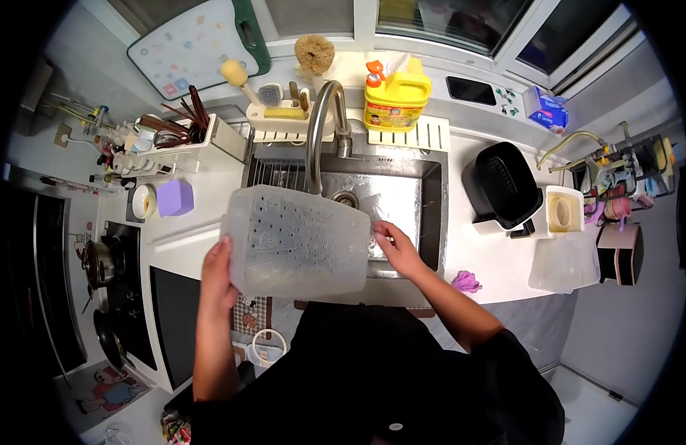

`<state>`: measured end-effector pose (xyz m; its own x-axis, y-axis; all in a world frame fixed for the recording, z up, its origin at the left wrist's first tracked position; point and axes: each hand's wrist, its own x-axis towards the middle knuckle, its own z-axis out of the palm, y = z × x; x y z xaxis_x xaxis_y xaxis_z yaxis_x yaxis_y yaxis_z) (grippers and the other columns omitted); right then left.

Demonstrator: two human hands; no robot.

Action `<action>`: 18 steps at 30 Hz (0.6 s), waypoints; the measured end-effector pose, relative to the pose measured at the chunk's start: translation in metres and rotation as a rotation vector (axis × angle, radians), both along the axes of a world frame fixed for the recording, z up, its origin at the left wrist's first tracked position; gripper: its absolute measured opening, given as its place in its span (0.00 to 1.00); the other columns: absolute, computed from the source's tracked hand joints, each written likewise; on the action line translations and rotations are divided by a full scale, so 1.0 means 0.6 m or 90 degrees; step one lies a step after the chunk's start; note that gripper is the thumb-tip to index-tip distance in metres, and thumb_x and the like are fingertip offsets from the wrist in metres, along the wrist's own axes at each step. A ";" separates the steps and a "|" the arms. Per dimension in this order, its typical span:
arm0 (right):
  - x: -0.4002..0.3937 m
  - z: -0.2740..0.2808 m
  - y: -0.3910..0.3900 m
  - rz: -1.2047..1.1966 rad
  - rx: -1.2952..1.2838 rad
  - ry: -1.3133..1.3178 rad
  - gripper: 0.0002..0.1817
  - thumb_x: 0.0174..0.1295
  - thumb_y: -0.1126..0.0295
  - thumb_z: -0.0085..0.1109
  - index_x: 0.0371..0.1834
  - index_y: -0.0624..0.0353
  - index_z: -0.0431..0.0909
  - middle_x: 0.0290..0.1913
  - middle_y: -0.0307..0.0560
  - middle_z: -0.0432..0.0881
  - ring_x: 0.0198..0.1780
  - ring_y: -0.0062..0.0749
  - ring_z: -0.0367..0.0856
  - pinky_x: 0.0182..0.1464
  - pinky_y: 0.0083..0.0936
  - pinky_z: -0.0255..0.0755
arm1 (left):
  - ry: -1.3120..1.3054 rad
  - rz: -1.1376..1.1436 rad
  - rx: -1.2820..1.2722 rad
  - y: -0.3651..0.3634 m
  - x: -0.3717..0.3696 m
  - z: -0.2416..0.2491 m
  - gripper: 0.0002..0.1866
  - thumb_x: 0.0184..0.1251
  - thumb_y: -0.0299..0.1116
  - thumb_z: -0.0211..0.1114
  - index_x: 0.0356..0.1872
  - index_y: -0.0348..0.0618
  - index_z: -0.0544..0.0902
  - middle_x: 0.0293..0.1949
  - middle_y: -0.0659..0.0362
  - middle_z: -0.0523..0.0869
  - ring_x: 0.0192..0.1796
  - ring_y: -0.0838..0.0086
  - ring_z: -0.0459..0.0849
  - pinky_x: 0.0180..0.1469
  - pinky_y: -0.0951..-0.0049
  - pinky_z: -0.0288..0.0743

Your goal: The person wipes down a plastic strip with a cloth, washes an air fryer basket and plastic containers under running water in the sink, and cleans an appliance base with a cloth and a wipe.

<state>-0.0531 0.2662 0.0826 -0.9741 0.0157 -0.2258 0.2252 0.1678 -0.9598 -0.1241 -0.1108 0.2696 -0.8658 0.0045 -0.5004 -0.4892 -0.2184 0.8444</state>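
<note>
A translucent plastic container (302, 241) with drain holes and wet drops on its surface is held tilted over the front of the sink (432, 208). My left hand (220, 271) grips its left edge, the fingers out of sight behind the plastic. Just off its right edge is my right hand (395, 246), with loosely bent fingers and nothing visible in them; a narrow gap seems to separate it from the container. The curved metal faucet (313, 141) stands right behind the container, its spout end close to the rim.
A yellow detergent jug (397, 100) and several brushes (314, 53) stand behind the sink. On the right counter are a black air fryer basket (502, 185), a clear lid-like piece (564, 263) and a purple cloth (467, 281). A purple box (175, 198) sits at left.
</note>
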 end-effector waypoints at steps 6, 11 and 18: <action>-0.087 -0.112 -0.064 -0.021 -0.414 -0.399 0.44 0.74 0.40 0.53 0.82 0.57 0.54 0.76 0.52 0.68 0.76 0.47 0.66 0.72 0.48 0.64 | -0.056 0.007 0.103 -0.005 -0.023 -0.183 0.27 0.83 0.51 0.54 0.66 0.36 0.76 0.59 0.50 0.85 0.59 0.62 0.86 0.64 0.60 0.79; -0.144 -0.078 -0.076 -0.073 -0.188 -0.340 0.51 0.69 0.41 0.62 0.82 0.64 0.51 0.79 0.63 0.61 0.80 0.52 0.59 0.79 0.44 0.56 | -0.133 0.052 0.223 0.003 -0.058 -0.265 0.33 0.81 0.58 0.52 0.70 0.39 0.73 0.66 0.51 0.81 0.68 0.58 0.78 0.72 0.54 0.71; -0.148 -0.063 -0.114 0.017 0.445 0.082 0.43 0.75 0.48 0.51 0.81 0.70 0.52 0.82 0.73 0.49 0.83 0.64 0.49 0.81 0.51 0.46 | -0.142 -0.015 0.242 0.055 -0.057 -0.329 0.32 0.83 0.57 0.47 0.72 0.42 0.71 0.67 0.53 0.80 0.70 0.60 0.77 0.73 0.54 0.70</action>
<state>-0.1420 0.1976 0.0448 -0.9944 0.0906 -0.0541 0.1041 0.7574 -0.6446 -0.1583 -0.0780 0.0722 -0.7341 0.2431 -0.6341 -0.6592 -0.4794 0.5793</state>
